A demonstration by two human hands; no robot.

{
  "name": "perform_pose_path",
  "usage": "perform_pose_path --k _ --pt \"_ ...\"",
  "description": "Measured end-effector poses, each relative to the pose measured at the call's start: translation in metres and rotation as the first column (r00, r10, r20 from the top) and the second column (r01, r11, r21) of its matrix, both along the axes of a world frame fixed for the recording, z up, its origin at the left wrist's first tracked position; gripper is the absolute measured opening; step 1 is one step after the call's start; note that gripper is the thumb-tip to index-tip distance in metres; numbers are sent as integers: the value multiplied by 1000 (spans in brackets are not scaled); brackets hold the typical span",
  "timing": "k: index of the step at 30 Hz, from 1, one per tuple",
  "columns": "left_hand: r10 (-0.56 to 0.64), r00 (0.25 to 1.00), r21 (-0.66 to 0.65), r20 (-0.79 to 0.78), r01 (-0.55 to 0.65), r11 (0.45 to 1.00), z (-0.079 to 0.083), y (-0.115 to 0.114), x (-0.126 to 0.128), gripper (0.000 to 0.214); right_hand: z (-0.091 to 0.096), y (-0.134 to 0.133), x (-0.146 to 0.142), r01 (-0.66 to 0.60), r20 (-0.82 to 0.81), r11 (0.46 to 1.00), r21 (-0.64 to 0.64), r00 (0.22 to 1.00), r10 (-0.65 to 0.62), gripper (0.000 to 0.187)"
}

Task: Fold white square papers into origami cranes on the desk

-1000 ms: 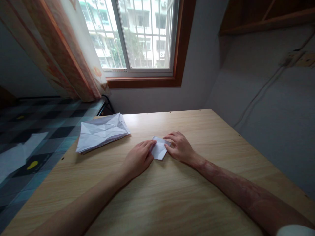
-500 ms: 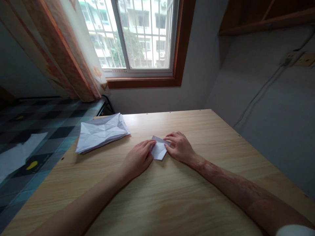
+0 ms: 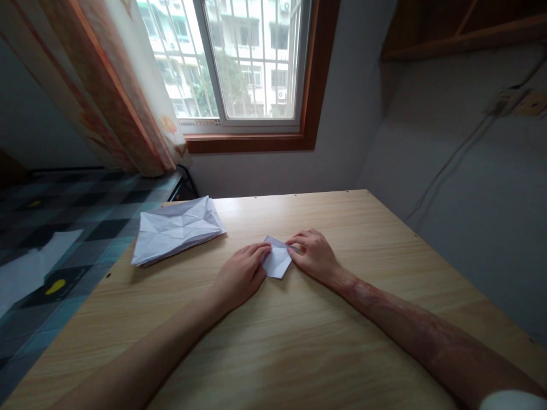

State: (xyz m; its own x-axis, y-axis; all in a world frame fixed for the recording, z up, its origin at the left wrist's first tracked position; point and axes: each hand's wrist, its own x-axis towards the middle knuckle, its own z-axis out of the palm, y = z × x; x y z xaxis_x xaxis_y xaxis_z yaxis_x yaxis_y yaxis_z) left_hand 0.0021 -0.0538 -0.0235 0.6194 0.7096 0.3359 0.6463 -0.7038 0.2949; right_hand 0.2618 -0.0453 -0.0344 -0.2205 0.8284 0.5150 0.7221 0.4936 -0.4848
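A small folded piece of white paper point(image 3: 277, 263) lies near the middle of the wooden table, with a shaded flap along its far edge. My left hand point(image 3: 244, 272) grips its left side, fingertips over the edge and thumb tucked low against it. On the other side, my right hand point(image 3: 314, 256) pinches the right corner between thumb and fingers. Part of the paper's edges is hidden under the fingertips of both hands.
A stack of creased white paper point(image 3: 179, 230) rests at the table's point(image 3: 273, 353) far left. To the left is a bed with a checked cover point(image 3: 98, 199), with loose white paper point(image 3: 25, 279) on it. A window point(image 3: 256, 62) and a curtain point(image 3: 115, 85) are beyond.
My right hand has shifted very slightly at the paper's right corner. My left hand and the paper stay almost in place.
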Motion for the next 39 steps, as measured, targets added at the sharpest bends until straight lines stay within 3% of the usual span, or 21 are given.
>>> perform_pose_path --k 9,16,22,25,30,34,36,39 --pt "-4 1000 6 -6 4 1000 -1 1 -1 45 0 2 0 -93 -120 996 9 988 93 16" --pt "-6 1000 -1 11 6 1000 0 0 -1 45 1 5 0 -86 -210 986 -145 976 55 16" --pt "-23 1000 30 10 22 999 0 1 -1 43 -1 7 1 -158 -292 954 -253 953 80 13" --pt "-20 1000 46 5 20 999 1 1 0 38 -3 7 2 -230 -450 927 -298 890 77 17" --pt "-9 1000 74 -3 9 997 6 -2 2 22 -2 4 5 -403 -696 863 -306 713 86 26" --pt "22 1000 99 -5 -21 995 8 -3 3 23 2 1 5 -413 -768 890 -192 627 126 19" --pt "31 999 106 -8 -30 994 8 -2 2 23 3 -1 4 -398 -712 905 -151 679 180 11" --pt "25 1000 83 10 -26 996 5 -1 0 24 6 -5 3 -348 -457 936 -55 842 286 11"
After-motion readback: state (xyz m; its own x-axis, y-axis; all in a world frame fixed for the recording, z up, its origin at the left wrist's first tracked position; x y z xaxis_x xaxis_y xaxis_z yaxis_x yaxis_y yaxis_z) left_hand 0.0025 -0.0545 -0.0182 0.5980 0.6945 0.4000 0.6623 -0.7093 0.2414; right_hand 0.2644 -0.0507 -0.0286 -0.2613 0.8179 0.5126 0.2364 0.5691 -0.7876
